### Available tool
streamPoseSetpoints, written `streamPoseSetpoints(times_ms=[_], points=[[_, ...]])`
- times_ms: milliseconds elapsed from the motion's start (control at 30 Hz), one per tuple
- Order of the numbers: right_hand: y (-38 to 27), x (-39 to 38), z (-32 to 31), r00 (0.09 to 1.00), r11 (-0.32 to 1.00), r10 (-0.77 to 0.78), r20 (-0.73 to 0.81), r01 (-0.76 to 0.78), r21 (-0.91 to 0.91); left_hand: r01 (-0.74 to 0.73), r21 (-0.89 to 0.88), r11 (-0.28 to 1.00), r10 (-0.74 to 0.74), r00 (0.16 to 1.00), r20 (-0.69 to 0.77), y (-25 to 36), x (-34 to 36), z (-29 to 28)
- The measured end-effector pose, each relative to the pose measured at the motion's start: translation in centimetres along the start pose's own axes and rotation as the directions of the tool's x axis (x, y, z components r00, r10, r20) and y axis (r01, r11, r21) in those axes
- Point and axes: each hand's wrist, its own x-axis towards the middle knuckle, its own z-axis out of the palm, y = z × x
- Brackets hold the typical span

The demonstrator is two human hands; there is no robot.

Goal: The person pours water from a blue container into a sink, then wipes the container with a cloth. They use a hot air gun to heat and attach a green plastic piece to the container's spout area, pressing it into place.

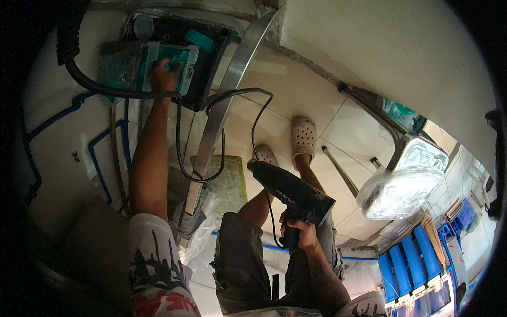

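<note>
Tiled floor, left hand [165, 74] fingers pressing green tray [158, 66], right hand [299, 232] gripping heat gun [293, 193].

The left hand [165, 74] reaches out and presses on a teal wrapped pack [140, 66] lying on a dark tray [208, 68]. The right hand [298, 232] grips a black heat gun [293, 195] by its handle, nozzle pointing up-left, its cord [253, 132] looping over the tiled floor [317, 100] near two pale clogs [303, 136].
</note>
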Motion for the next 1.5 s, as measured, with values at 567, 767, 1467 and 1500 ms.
streamPoseSetpoints(times_ms=[567, 767, 1467, 1500], points=[[0.1, 0.0, -0.1, 0.997, 0.997, 0.071, -0.04, -0.07, 0.022, 0.315, -0.834, 0.453, -0.206, 0.947, 0.246, -4.7, -2.3, -2.7], [0.0, 0.0, -0.1, 0.996, 0.997, 0.08, -0.033, -0.079, 0.025, 0.128, -0.439, 0.889, -0.051, 0.982, 0.183, -5.7, -1.4, -0.6], [0.9, -0.1, -1.1, 0.998, 0.998, 0.058, 0.018, -0.059, 0.038, -0.335, 0.191, 0.923, 0.322, 0.942, 0.097, -2.3, -1.3, 0.6], [1.1, -0.1, -1.2, 0.999, 0.999, 0.041, 0.028, -0.042, 0.035, -0.318, 0.045, 0.947, 0.316, 0.948, 0.046, -2.5, -1.2, 0.8]])
